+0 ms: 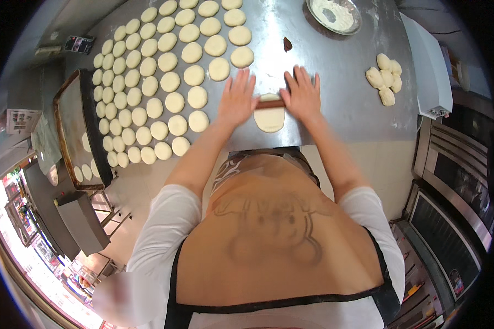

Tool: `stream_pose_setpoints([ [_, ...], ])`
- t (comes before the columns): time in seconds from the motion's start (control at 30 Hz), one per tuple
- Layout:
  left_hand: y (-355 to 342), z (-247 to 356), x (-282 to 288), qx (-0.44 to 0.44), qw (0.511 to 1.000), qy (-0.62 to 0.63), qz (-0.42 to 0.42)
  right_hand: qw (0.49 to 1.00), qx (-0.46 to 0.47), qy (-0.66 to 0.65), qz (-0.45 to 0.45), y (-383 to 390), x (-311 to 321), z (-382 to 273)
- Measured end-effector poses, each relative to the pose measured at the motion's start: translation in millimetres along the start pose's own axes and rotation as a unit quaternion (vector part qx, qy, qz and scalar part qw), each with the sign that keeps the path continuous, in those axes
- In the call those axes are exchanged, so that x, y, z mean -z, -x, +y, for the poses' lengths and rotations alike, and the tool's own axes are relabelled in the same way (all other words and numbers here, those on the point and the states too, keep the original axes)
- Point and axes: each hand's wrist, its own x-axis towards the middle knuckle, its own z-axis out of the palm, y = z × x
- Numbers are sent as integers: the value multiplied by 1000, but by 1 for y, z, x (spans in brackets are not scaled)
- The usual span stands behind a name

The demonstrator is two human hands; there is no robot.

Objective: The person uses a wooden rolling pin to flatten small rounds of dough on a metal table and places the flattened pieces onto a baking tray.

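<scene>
A brown rolling pin [270, 104] lies across a flattened oval of pale dough [270, 122] on the steel table, near its front edge. My left hand [237, 100] rests palm down on the pin's left end, fingers stretched forward. On the right end lies my right hand [303, 94], its fingers also straight and spread. Neither hand wraps round the pin; its ends are hidden under the palms. Beyond the hands, a small dark reddish piece [287, 44] sits on the tabletop.
Rows of round dough pieces [170, 82] fill the left of the steel table [335, 71]. At the far right-centre stands a metal bowl of flour [335, 15]. Several dough lumps [385, 78] cluster at right. A dark-rimmed baking tray [74, 129] holding several rounds stands beyond the left edge.
</scene>
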Motion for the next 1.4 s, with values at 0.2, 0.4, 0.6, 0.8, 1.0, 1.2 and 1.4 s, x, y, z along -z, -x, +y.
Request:
stream_pose_setpoints([
  [0.2, 6, 27, -32, 38, 976, 208, -46, 998, 54, -25, -32, 29, -13, -3],
  [0.4, 10, 33, 5, 161, 913, 307, -217, 990, -34, -138, -26, 144, -2, -21],
  [0.6, 26, 65, 4, 404, 375, 832, -60, 983, -11, -174, -57, 144, 17, -6],
  [0.8, 1, 7, 12, 155, 891, 349, -248, 987, -5, -157, -37, 97, 27, -13],
  [1.0, 93, 27, 8, 96, 993, 48, -44, 996, 21, -82, -17, 103, -7, -34],
  [1.2, 54, -1, 4, 67, 997, -28, -37, 996, -11, -41, -74, 56, -5, -40],
  [1.4, 9, -35, 9, 65, 996, -54, 30, 1000, -11, -13, -10, 1, -20, -39],
])
